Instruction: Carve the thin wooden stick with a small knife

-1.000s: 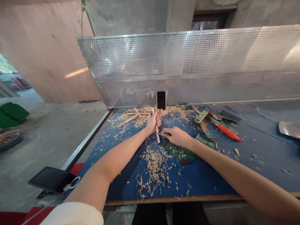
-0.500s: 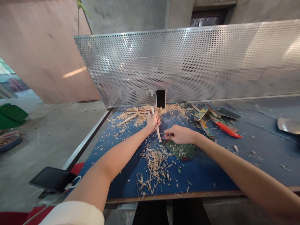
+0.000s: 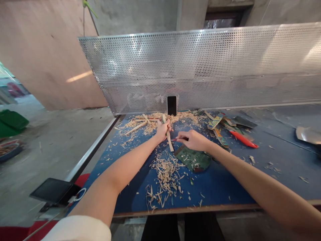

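1. Clamping the left hand [image 3: 164,130] around a pale, narrow, wooden-looking strip [image 3: 171,146] with a greenish side, fingers wrapped about its middle; upper end poking out towards twelve o'clock, lower end slanting down towards six.
2. Pinching a small, thin, reddish tool [image 3: 174,140] in the right hand [image 3: 192,139], fingers closed together on it, at three o'clock from the left hand; reaching close to the strip with the tool's end, contact too small to tell.
3. Counting from the left hand, at six o'clock: a loose heap of curled, cream-coloured shavings [image 3: 164,177] on the blue, flat tabletop [image 3: 213,190].
4. Towards five o'clock, near the right hand: a dark green, mottled, flat piece [image 3: 198,161], sprinkled with shavings.
5. Towards ten o'clock: pale, slender sticks [image 3: 136,128] lying among more shavings.
6. At twelve o'clock: a black-screened, white-edged phone [image 3: 172,105], upright before a silver, perforated metal panel [image 3: 200,60].
7. At three o'clock, well apart: a red, tapered handle [image 3: 244,140], beside multicoloured, flat scraps [image 3: 215,123].
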`<state>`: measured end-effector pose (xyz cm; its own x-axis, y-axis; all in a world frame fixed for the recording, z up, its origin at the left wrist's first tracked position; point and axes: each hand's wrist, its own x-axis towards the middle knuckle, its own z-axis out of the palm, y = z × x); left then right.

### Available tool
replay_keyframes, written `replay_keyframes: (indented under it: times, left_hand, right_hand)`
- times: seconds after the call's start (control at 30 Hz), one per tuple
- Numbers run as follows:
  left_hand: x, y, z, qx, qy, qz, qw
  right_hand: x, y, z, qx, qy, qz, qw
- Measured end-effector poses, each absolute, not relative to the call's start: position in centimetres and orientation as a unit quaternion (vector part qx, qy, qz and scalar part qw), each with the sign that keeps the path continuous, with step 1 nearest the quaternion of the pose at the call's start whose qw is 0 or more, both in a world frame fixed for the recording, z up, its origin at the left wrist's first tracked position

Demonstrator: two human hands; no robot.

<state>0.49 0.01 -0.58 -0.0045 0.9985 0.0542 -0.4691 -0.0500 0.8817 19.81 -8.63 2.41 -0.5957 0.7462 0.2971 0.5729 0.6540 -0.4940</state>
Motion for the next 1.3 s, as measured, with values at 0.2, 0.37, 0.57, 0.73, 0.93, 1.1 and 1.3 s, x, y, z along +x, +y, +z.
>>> replay_keyframes:
  times: [0.2, 0.37, 0.57, 0.73, 0.93, 1.1, 1.3]
  left_hand:
    - [0.5, -0.4, -0.3, 0.394, 0.297, 0.577, 0.651]
    - [0.6, -0.7, 0.0, 0.393, 0.285, 0.564, 0.668]
    - [0.9, -0.4, -0.5, 0.404, 0.302, 0.56, 0.657]
    - [0.9, -0.5, -0.6, 0.401, 0.32, 0.576, 0.637]
    - [0.6, -0.6, -0.3, 0.383, 0.323, 0.585, 0.638]
    - [0.4, -0.5, -0.3, 0.396, 0.312, 0.587, 0.633]
    - [0.2, -0.5, -0.2, 0.39, 0.304, 0.569, 0.657]
  right_hand:
    - [18.6, -8.8, 0.9, -0.391, -0.89, 0.101, 0.211]
    - [18.7, -8.6, 0.8, -0.42, -0.871, 0.108, 0.232]
    - [18.2, -8.8, 1.0, -0.416, -0.875, 0.11, 0.221]
    - [17.3, -9.5, 1.9, -0.435, -0.86, 0.172, 0.205]
    - [17.3, -11.6, 3.3, -0.38, -0.906, 0.154, 0.105]
    - [18.2, -11.2, 3.8, -0.368, -0.905, 0.107, 0.182]
    - [19.0, -9.9, 2.4, -0.398, -0.893, 0.06, 0.2]
